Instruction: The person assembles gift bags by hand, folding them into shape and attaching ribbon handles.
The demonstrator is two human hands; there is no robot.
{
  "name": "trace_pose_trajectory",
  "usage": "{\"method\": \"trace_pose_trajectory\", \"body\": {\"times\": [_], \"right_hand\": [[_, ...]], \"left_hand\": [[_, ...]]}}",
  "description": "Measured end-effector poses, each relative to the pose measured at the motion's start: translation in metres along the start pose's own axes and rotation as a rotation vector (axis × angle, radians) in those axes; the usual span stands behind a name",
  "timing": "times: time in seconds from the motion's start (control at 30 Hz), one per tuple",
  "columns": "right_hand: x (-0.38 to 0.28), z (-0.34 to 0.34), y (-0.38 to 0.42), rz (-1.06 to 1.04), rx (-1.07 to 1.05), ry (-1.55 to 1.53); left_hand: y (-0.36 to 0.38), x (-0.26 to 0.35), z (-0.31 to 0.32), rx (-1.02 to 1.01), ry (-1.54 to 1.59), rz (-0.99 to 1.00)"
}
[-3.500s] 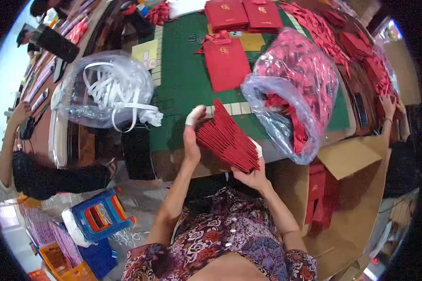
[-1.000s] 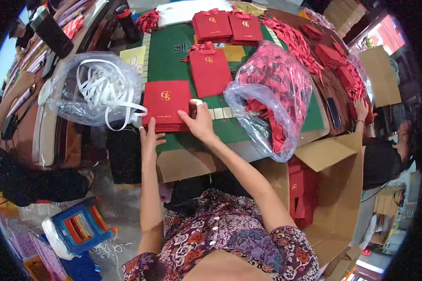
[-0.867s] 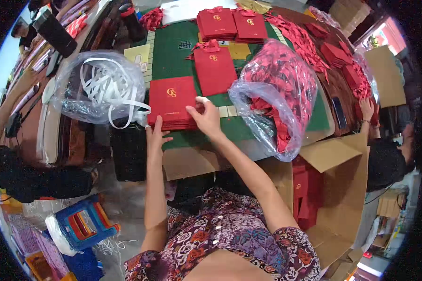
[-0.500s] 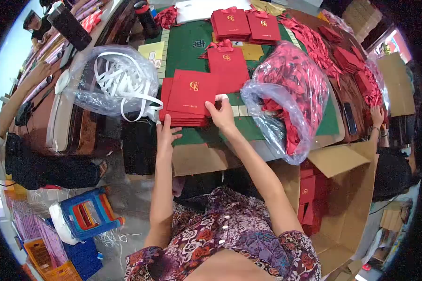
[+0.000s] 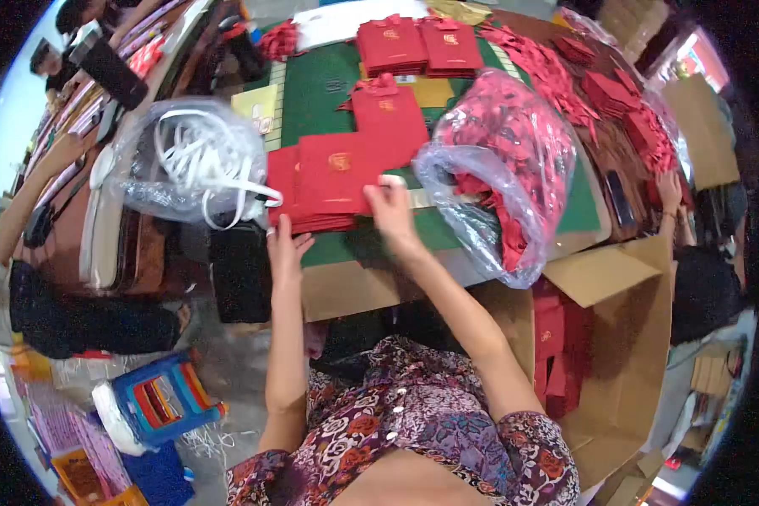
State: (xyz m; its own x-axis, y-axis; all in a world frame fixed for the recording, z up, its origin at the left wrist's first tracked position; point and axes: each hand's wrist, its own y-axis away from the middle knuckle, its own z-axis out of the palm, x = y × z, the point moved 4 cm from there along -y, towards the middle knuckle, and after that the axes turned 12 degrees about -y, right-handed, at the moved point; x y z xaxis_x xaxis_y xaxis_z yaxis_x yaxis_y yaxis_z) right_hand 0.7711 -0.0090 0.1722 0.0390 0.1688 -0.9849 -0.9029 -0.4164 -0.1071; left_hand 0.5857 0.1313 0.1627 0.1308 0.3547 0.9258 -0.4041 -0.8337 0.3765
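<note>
Several flat red paper bags lie stacked on the green table mat, the top red paper bag [image 5: 337,173] showing a gold logo. At its lower right edge, my right hand [image 5: 392,218] pinches the bag between thumb and fingers; one fingertip has a white covering, and the hand is slightly blurred. My left hand [image 5: 287,253] rests against the front left edge of the stack, fingers apart and holding nothing. Just behind lies another red bag [image 5: 388,118] with a red ribbon bow on top. To the right, a clear plastic bag of red ribbons [image 5: 510,135] sits open towards me.
A clear bag of white straps [image 5: 198,160] stands left of the stack. More red bags [image 5: 392,51] are piled at the back. An open carton [image 5: 616,337] with red bags stands at my right. Co-workers' hands show at both sides, including one hand [image 5: 669,192] at the right.
The view has shifted, moving the table's contents left in the picture. The top red bag has slid slightly right over the stack with my right hand. My left hand stays at the stack's front edge.
</note>
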Motion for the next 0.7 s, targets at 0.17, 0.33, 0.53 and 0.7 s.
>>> {"method": "trace_pose_trajectory", "body": {"times": [0.17, 0.33, 0.53, 0.7], "right_hand": [[-0.043, -0.082, 0.027, 0.168, -0.052, -0.208], [-0.039, -0.134, 0.066, 0.167, -0.092, -0.236], [-0.054, -0.132, 0.09, -0.034, -0.174, 0.511], [-0.098, -0.105, 0.089, -0.38, -0.068, 0.865]], "left_hand": [[0.019, 0.002, -0.007, 0.015, -0.082, 0.051], [0.069, 0.023, -0.039, 0.28, -0.646, 0.515], [0.057, 0.047, -0.091, 0.667, -1.29, 0.584], [0.033, 0.039, -0.114, 0.633, -1.445, 0.416]]}}
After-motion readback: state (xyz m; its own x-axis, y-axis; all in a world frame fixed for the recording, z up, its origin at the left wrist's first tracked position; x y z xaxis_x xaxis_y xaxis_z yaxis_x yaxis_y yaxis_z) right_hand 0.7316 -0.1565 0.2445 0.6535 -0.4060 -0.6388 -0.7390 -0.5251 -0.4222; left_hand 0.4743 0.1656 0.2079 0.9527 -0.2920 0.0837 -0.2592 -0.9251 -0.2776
